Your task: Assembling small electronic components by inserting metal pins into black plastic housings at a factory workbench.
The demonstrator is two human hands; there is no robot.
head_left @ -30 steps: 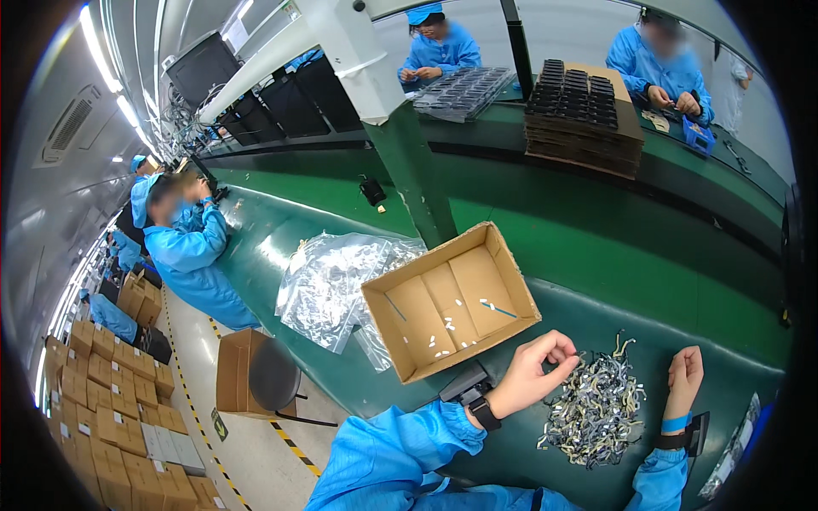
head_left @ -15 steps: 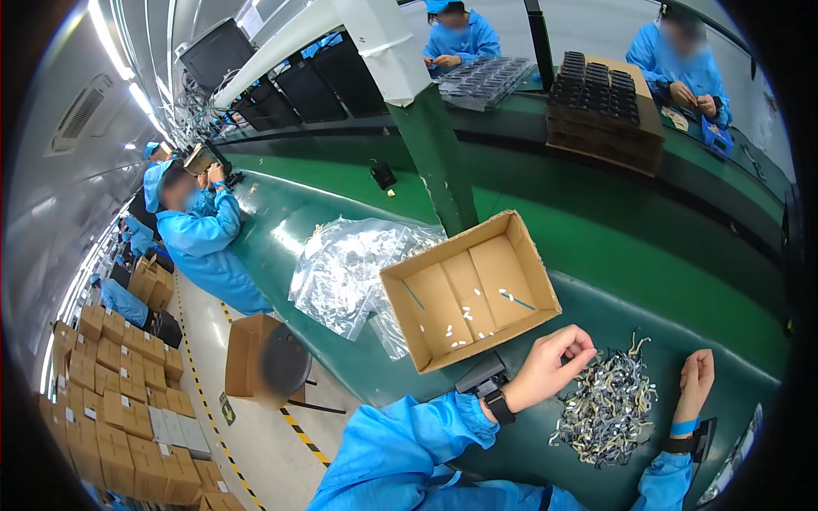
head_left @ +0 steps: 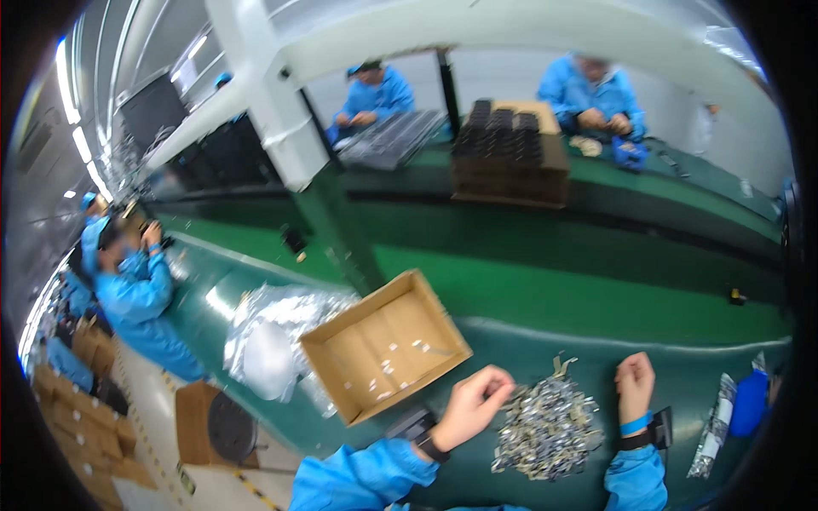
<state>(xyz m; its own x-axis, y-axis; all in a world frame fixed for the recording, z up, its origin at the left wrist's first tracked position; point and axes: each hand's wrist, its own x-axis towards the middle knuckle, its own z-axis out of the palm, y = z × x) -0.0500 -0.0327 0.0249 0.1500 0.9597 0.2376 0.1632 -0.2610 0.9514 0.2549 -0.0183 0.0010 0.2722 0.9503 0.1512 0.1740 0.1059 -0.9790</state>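
A loose heap of small silvery, dark and yellowish strip-like parts (head_left: 550, 428) lies on the green table in front of me. At its left edge is my left hand (head_left: 471, 407), thumb and fingertips drawn together; anything between them is too small to make out. My right hand (head_left: 636, 385) rests just right of the heap, apart from it, with its fingers curled in and their tips hidden. Left of the heap, beyond my left wrist, an open cardboard box (head_left: 388, 345) sits tilted in view, with several small white pieces scattered on its bottom.
Clear plastic bags (head_left: 277, 341) lie left of the box. A green post (head_left: 341, 230) rises behind it. Silvery packets (head_left: 714, 426) and a blue object (head_left: 750, 400) are at the far right. Co-workers in blue sit across a stack of black parts (head_left: 503, 136) and at left.
The view has swung right and up, so the whole scene sits further left and lower. Both hands keep nearly the same places beside the heap. The blue object at right has come into view.
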